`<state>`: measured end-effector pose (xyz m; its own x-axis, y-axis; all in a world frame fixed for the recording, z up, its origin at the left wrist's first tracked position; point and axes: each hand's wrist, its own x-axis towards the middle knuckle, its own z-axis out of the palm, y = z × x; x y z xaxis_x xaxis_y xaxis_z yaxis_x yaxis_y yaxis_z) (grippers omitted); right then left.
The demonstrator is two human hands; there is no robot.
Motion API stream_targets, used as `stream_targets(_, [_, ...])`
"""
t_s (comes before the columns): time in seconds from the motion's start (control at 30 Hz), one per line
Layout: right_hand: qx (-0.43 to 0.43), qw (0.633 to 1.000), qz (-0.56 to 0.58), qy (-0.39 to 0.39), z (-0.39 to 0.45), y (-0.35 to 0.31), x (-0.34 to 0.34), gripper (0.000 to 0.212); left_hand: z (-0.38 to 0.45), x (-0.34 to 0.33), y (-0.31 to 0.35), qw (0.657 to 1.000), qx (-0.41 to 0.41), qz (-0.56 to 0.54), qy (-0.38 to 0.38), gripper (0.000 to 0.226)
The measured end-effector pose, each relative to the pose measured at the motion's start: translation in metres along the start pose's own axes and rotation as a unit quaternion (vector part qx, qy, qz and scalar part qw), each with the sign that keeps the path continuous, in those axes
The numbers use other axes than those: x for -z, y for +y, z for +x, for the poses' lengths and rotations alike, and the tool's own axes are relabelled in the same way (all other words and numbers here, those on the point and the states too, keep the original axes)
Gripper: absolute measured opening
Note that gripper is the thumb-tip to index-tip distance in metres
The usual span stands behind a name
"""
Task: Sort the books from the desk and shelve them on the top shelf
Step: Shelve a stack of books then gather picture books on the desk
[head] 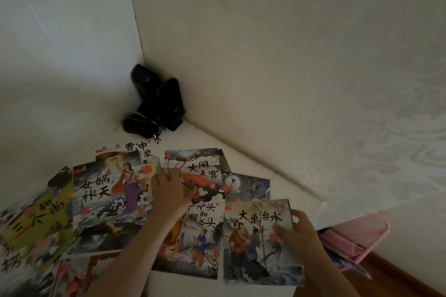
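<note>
I'm seeing picture books lying fanned over the white desk in the corner. The left hand is reaching among them, fingers curled over one's edge; the right hand is pinching the rightmost book.

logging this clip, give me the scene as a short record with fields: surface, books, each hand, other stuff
surface: white desk set in a wall corner
books: picture books spread flat and overlapping, covers up
left hand: left hand rests on the books in the middle, fingers curled at the edge of one cover; which book it grips is unclear
right hand: right hand grips the right edge of the book with two figures and a staff
other: black speakers in the corner; pink basket to the right of the desk
</note>
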<state>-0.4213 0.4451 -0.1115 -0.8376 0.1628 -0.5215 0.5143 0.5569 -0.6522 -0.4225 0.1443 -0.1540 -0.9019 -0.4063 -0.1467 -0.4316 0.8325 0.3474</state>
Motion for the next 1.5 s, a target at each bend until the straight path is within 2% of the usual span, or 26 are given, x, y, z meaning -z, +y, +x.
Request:
stream_targets(0.1, [0.058,0.996,-0.042,0.062,0.002,-0.012,0.025,0.026,0.007,-0.004,-0.013,0.998,-0.011,0.053,-0.014,0.082])
stream_targets(0.17, [0.084,0.993,0.009,0.083,0.003,-0.023,0.045,0.022,0.003,-0.008,-0.014,0.998,-0.025,0.06,-0.004,0.082])
stream_targets(0.3, [0.124,0.987,0.096,0.032,0.004,-0.048,0.029,0.021,-0.008,-0.015,-0.009,0.997,-0.047,0.066,-0.021,0.084])
stream_targets(0.43, [0.097,0.992,0.076,0.002,0.028,-0.065,-0.039,0.026,-0.021,-0.017,-0.007,0.997,-0.072,0.022,0.003,0.048])
stream_targets(0.57, [0.101,0.994,-0.038,0.011,0.028,-0.065,-0.061,0.023,-0.019,-0.019,-0.015,0.993,-0.096,-0.04,0.054,0.029])
stream_targets(0.63, [0.107,0.989,-0.086,0.047,0.023,-0.051,-0.051,0.03,-0.014,-0.016,-0.011,0.993,-0.083,-0.074,0.038,0.035])
stream_targets(0.67, [0.083,0.99,-0.094,0.059,0.021,-0.043,-0.046,0.039,-0.012,-0.016,-0.007,0.993,-0.065,-0.09,0.024,0.043])
stream_targets(0.77, [-0.011,0.994,-0.095,0.059,0.012,-0.028,-0.039,0.075,-0.007,-0.016,0.01,0.994,-0.026,-0.101,-0.014,0.082])
stream_targets(0.8, [-0.016,0.994,-0.092,0.063,0.01,-0.027,-0.041,0.081,-0.008,-0.017,0.016,0.996,-0.015,-0.089,-0.02,0.092])
stream_targets(0.87, [-0.014,0.994,-0.071,0.076,0.012,-0.028,-0.047,0.085,-0.013,-0.019,0.024,0.998,-0.008,-0.058,-0.009,0.099])
stream_targets(0.93, [-0.03,0.995,-0.048,0.081,0.018,-0.034,-0.049,0.079,-0.016,-0.023,0.026,0.999,-0.009,-0.041,0.007,0.098])
stream_targets(0.97, [-0.046,0.995,-0.043,0.074,0.022,-0.037,-0.048,0.068,-0.017,-0.025,0.025,0.999,-0.009,-0.042,0.009,0.096])
stream_targets(1.07, [-0.037,0.998,-0.044,0.04,0.028,-0.046,-0.041,0.019,-0.017,-0.028,0.022,0.998,-0.015,-0.055,0.014,0.088])
stream_targets(1.13, [0.001,0.999,-0.031,0.027,0.032,-0.043,-0.037,0.032,-0.018,-0.029,0.02,0.997,-0.015,-0.072,0.016,0.084])
stream_targets(1.17, [0.018,0.999,-0.023,0.025,0.03,-0.042,-0.033,0.032,-0.019,-0.029,0.02,0.997,-0.017,-0.078,0.02,0.083])
stream_targets(1.27, [0.077,0.99,-0.067,0.093,0.021,-0.029,-0.004,0.009,-0.022,-0.025,0.022,0.997,-0.016,-0.079,0.016,0.089])
stream_targets(1.37, [0.12,0.971,-0.078,0.191,0.012,-0.021,0.04,0.008,-0.023,-0.022,0.026,0.995,-0.004,-0.099,0.0,0.093])
stream_targets(1.43, [0.141,0.965,-0.077,0.209,0.009,-0.027,0.057,0.005,-0.023,-0.022,0.028,0.994,0.009,-0.11,0.001,0.089])
stream_targets(1.5, [0.16,0.966,-0.076,0.186,0.011,-0.037,0.052,0.009,-0.018,-0.017,0.03,0.991,0.028,-0.129,-0.007,0.077])
